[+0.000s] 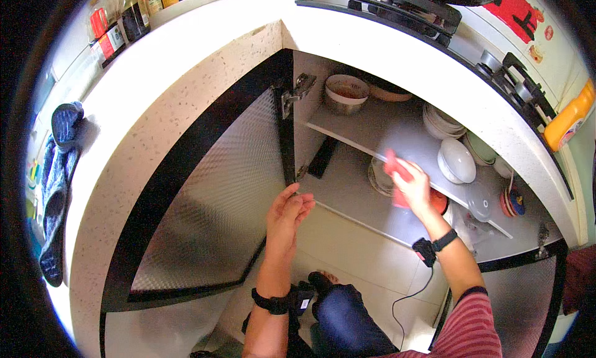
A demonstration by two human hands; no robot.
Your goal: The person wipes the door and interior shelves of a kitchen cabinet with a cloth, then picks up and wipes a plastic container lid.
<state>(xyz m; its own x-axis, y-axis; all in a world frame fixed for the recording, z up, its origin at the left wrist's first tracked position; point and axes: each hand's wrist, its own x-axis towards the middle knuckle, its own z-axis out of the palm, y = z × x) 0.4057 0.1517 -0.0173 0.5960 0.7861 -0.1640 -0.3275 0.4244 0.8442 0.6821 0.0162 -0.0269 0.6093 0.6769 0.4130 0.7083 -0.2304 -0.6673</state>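
Observation:
My right hand (412, 185) is at the front edge of the cabinet's upper shelf (354, 139), gripping a red cloth (397, 166) that is blurred. Below that hand, on the lower shelf (344, 185), a red-orange round object (439, 200) is partly covered, so its kind is unclear. A stack of plates (379, 177) sits there too, half behind the shelf edge. My left hand (289, 209) hovers by the free lower corner of the shelf, close to the open cabinet door (209, 209); its fingers are loosely bent and hold nothing visible.
White bowls (456, 161) and a metal-based bowl (347, 93) stand on the upper shelf. A second door (521, 302) hangs open at right. Overhead runs the pale countertop (195, 46) with a gas stove (419, 18), a yellow bottle (569, 118) and a blue cloth (60, 190).

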